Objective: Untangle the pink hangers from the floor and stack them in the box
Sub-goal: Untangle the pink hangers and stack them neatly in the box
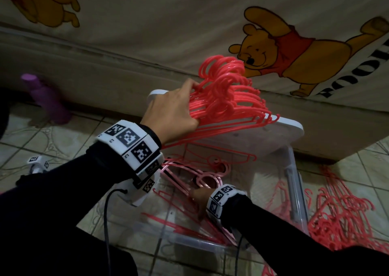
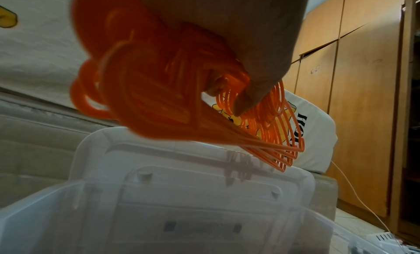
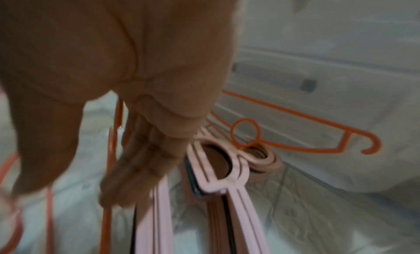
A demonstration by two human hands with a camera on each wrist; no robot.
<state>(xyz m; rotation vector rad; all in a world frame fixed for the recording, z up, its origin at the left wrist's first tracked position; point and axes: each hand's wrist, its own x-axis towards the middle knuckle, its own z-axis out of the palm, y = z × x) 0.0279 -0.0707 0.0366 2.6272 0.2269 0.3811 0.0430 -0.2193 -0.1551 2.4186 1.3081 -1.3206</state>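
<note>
My left hand (image 1: 189, 101) grips a thick bundle of bright pink hangers (image 1: 229, 99) by their necks and holds it above the clear plastic box (image 1: 295, 191). In the left wrist view the hand (image 2: 245, 81) wraps the bundle (image 2: 147, 96), thumb in front. My right hand (image 1: 196, 195) is low inside the box, fingers stretched down onto a stack of pale pink hangers (image 1: 208, 180). In the blurred right wrist view those fingers (image 3: 145, 168) touch the pale stack (image 3: 236, 177), and a thin bright hanger (image 3: 295, 146) lies behind it.
The white box lid (image 1: 290, 128) leans against the bed behind the box. A tangled pile of pink hangers (image 1: 347, 214) lies on the tiled floor to the right. A purple bottle (image 1: 47, 99) stands at the left by the bed, which has a cartoon-bear sheet (image 1: 284, 50).
</note>
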